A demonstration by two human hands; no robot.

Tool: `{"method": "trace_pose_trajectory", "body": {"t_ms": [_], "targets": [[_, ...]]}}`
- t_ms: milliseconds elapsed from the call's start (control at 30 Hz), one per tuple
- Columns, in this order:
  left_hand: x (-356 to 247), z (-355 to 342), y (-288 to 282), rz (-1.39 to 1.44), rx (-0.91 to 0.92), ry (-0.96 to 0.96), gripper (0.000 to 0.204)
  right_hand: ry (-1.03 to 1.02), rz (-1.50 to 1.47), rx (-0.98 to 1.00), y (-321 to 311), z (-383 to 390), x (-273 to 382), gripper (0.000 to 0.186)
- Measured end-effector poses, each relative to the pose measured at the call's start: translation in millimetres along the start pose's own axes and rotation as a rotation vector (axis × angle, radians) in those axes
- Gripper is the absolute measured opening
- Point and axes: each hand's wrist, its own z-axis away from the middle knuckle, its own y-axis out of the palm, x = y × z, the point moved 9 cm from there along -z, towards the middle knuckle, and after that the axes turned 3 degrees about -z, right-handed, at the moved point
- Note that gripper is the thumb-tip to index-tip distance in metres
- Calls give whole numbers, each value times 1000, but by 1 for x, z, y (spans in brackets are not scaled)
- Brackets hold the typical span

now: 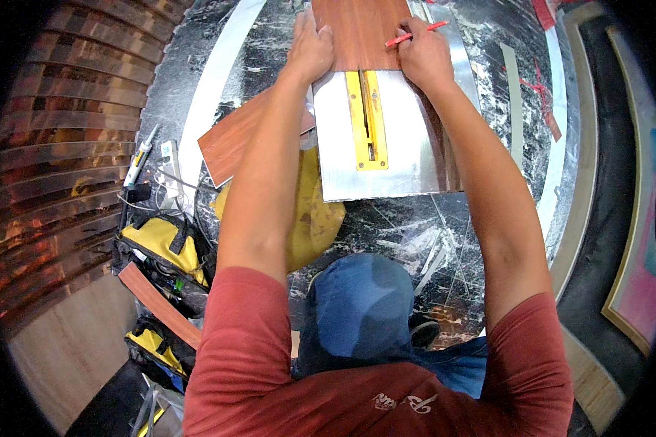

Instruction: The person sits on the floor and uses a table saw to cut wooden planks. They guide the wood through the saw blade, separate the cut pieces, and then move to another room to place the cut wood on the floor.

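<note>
Work at top centre of frame: flat red-brown wood-grain plank (361, 36) lies on the bright silver metal plate (335, 146), near end just over the top of the long yellow slotted insert (378, 124). Left hand (310, 52) is at the plank's left edge, thumb toward the face; fingertips run out of clear view, can't tell if it's clamped or only pressing. Right hand (426, 57) is closed on a slim red pencil-like stick (420, 33), by the plank's right edge.

Step looks like positioning or steadying the plank over the slot. Next move calls for a square edge and fingers wide of the slot line; can't tell if a blade is up.

Around: second red-brown board (233, 138) at left centre, partly behind the left forearm; yellow rounded object (317, 218) below the plate, kind unclear. White-and-yellow nozzle tube (138, 162), white power strip (170, 171), loose cables and yellow-and-black tool bag (164, 244) sit lower left. In the way: second board crowds the plate's left side; pencil-like stick ties up right-hand fingers.
</note>
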Motion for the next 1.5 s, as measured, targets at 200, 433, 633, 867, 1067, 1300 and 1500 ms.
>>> {"method": "trace_pose_trajectory", "body": {"t_ms": [200, 433, 633, 867, 1067, 1300, 1500], "targets": [[-7, 9, -1, 33, 1, -30, 69, -24, 3, 16, -5, 3, 2, 28], [0, 0, 1, 6, -35, 34, 63, 4, -4, 13, -4, 2, 6, 25], [-12, 4, 2, -53, -68, 106, 58, -56, 18, -19, -2, -2, -3, 25], [3, -6, 5, -59, 21, 15, 67, -65, -27, -4, -3, -1, 6, 25], [-5, 4, 7, -1, 63, -11, 66, -26, -25, 16, -3, 3, 0, 26], [-4, 14, 2, -27, 29, -15, 63, 57, -3, 65, -5, 10, 4, 28], [-10, 29, 0, -70, -1, -11, 63, 9, 5, 29, -12, 21, 10, 27]]}}
